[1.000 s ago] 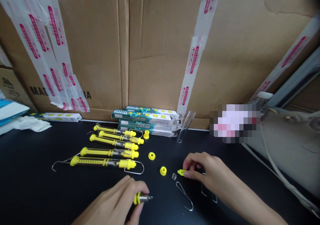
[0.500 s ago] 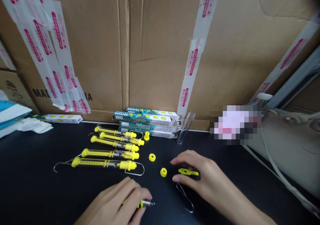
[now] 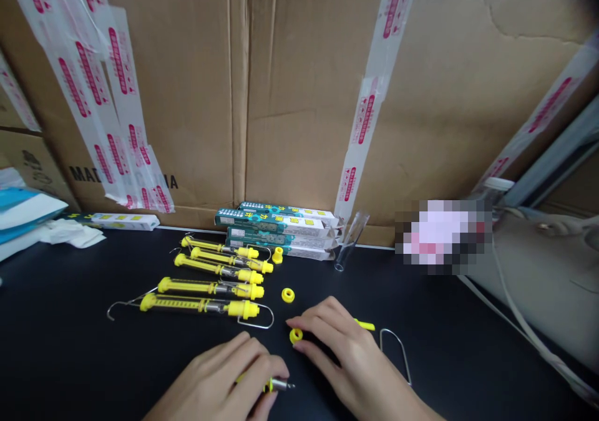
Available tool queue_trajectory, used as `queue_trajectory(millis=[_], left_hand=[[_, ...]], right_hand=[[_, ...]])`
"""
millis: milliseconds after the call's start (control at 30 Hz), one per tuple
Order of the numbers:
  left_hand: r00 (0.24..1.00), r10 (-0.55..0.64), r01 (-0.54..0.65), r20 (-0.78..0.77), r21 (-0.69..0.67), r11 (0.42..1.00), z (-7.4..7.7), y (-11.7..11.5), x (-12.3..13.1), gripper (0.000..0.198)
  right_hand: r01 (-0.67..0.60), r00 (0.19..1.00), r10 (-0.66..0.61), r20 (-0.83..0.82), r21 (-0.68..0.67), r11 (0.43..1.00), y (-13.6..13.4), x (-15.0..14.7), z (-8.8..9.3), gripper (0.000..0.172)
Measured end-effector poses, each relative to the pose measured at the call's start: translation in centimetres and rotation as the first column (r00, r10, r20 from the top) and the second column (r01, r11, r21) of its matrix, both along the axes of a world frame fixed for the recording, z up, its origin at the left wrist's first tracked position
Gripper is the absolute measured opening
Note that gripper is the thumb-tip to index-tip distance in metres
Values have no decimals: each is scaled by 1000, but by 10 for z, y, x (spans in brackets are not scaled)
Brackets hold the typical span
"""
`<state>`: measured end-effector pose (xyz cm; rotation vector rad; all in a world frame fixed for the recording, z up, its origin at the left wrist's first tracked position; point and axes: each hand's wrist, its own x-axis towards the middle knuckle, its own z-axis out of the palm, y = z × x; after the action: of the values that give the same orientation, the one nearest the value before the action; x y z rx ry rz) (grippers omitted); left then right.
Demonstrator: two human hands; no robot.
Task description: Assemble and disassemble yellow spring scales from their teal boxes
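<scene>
My left hand [image 3: 229, 371] is closed around a slim yellow spring scale part with a silver metal end [image 3: 281, 385]; the fingers hide most of it. My right hand [image 3: 339, 352] pinches a small yellow ring-shaped cap [image 3: 296, 336] between thumb and forefinger, just right of the left hand. Behind the right hand, one end of a flat yellow strip [image 3: 365, 325] shows. A bent wire loop [image 3: 403, 352] lies to its right. Another yellow cap [image 3: 288, 295] lies farther back. Several assembled yellow spring scales [image 3: 187, 304] with wire hooks lie in a row at the left.
Several slim printed boxes [image 3: 281, 224] are stacked against the large cardboard carton [image 3: 299, 96]. Beside them a clear tube [image 3: 352, 241] leans, and a yellow flanged piece [image 3: 277, 256] stands nearby. White tissue [image 3: 75, 234] lies at far left, a pale cable [image 3: 505, 309] at right.
My right hand has moved left from around the flat yellow strip and taken hold of the small yellow cap. The wire hook seen near it is now covered. My left hand stays almost still.
</scene>
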<state>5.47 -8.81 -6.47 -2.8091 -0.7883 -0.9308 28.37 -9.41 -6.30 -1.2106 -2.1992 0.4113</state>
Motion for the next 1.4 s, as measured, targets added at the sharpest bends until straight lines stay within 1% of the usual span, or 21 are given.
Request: queue_trajectory(millis=[133, 233, 300, 400, 500, 667, 767, 867, 933, 1000, 1067, 1167, 1300, 1400], left_hand=[[998, -3, 3, 60, -4, 1000, 3, 0, 0, 24], [998, -13, 16, 68, -34, 999, 3, 0, -2, 22], [999, -20, 22, 47, -44, 999, 1, 0, -4, 23], [1000, -23, 23, 6, -59, 998, -2, 2, -6, 26], [1000, -18, 17, -18, -74, 997, -2, 2, -4, 27], [1000, -24, 23, -9, -72, 997, -1, -1, -3, 28], [1000, -25, 25, 2, -71, 997, -2, -2, -4, 28], [1000, -21, 22, 16, -61, 998, -2, 0, -3, 27], [1000, -19, 20, 22, -45, 999, -1, 1, -2, 26], [1000, -17, 18, 25, -37, 999, 0, 1, -2, 27], [1000, -14, 15, 24, -43, 999, 0, -1, -3, 27], [1000, -17, 18, 17, -56, 998, -1, -3, -5, 28], [999, -27, 29, 16, -73, 997, -1, -2, -3, 28], [999, -24, 26, 30, -68, 997, -1, 0, -2, 27]], right_hand=[[22, 1000, -22, 3, -35, 999, -1, 1, 4, 40], [103, 995, -101, 17, -81, 991, -2, 9, 7, 46], [157, 987, -153, 44, -111, 981, -1, 15, 8, 47], [182, 982, -174, 66, -136, 974, 1, 19, 9, 41], [180, 983, -176, 43, -137, 974, 4, 19, 9, 36], [153, 988, -152, 14, -112, 982, 5, 15, 7, 36], [161, 987, -159, 25, -120, 980, 4, 16, 9, 38], [250, 965, -231, 122, -175, 952, 1, 21, 19, 33], [334, 933, -284, 219, -239, 912, -1, 26, 26, 28], [383, 906, -297, 301, -287, 878, -2, 32, 32, 27], [402, 886, -279, 370, -314, 860, -2, 37, 36, 23], [417, 864, -256, 433, -333, 846, -2, 42, 35, 20], [398, 875, -241, 420, -341, 852, -4, 44, 33, 22], [390, 880, -230, 415, -357, 849, -6, 43, 32, 15]])
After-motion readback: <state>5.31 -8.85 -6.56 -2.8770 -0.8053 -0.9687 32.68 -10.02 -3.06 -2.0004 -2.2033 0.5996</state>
